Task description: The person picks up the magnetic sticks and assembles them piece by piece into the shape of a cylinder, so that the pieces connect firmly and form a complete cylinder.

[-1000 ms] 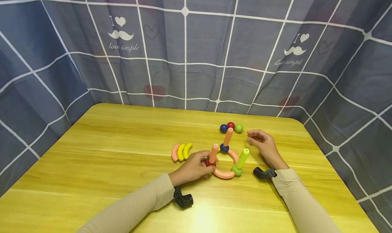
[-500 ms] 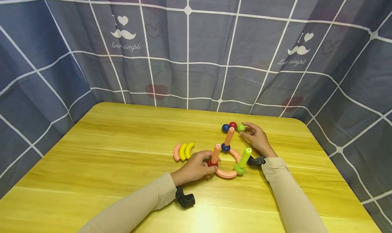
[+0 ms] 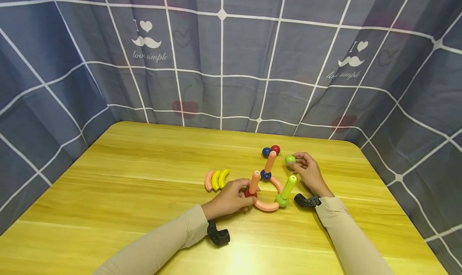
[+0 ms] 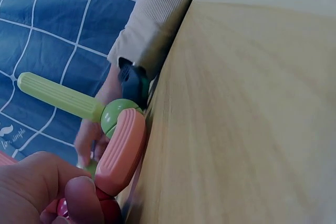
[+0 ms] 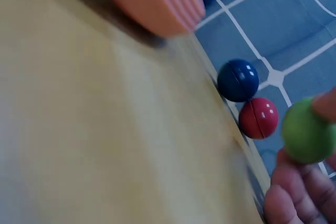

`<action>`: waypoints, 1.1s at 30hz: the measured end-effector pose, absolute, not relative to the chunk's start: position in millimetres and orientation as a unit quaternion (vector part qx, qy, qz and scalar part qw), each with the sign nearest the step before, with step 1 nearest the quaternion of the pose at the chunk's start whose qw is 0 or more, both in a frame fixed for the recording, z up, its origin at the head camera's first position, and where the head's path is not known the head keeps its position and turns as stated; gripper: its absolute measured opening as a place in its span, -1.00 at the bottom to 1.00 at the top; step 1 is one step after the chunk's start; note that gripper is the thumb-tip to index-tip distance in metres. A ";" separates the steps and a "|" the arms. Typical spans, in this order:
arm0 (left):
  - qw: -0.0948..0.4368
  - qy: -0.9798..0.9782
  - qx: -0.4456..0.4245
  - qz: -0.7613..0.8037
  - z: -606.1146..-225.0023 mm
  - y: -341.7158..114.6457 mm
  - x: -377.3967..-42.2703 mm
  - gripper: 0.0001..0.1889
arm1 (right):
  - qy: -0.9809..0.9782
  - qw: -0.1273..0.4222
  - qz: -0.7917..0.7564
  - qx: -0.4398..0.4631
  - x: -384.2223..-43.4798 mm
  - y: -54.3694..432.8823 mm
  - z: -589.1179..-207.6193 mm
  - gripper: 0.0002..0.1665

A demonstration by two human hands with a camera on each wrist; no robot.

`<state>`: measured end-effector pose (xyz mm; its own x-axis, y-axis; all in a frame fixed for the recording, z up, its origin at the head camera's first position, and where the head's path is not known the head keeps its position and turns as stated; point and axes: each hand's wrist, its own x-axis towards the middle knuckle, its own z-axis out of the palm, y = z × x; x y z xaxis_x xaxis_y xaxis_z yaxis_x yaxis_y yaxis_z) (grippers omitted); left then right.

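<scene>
My left hand (image 3: 230, 197) grips the red ball (image 3: 250, 194) at one corner of a ring-shaped magnetic building toy; a pink rod (image 3: 254, 182) stands up from that ball. Curved pink pieces (image 3: 266, 206) link it to a green corner ball (image 3: 282, 201) bearing a light-green rod (image 3: 289, 186), and to a blue corner ball (image 3: 265, 175) bearing another pink rod (image 3: 270, 162). Right of the ring, my right hand (image 3: 309, 174) pinches a loose green ball (image 5: 308, 130) between thumb and fingers. In the left wrist view, fingers partly hide the red ball (image 4: 110, 209).
Behind the ring, a loose blue ball (image 3: 266, 152) and red ball (image 3: 275, 149) touch each other. A curved pink piece (image 3: 208, 181) and two yellow ones (image 3: 215, 180) lie side by side to the left. Checked curtain (image 3: 195, 86) surrounds the wooden table (image 3: 144, 178).
My right hand reached in to the green ball, took hold of it, and drew it away from the red and blue balls, nearer to me. The left hand keeps its grip.
</scene>
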<state>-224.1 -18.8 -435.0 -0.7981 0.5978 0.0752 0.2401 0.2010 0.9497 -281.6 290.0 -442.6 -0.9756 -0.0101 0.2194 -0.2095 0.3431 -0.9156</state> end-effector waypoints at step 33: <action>0.166 0.758 0.277 0.567 -433.2 -19.1 -224.7 -0.73 | -0.682 -0.080 0.627 0.369 -228.5 292.4 -363.3 -0.56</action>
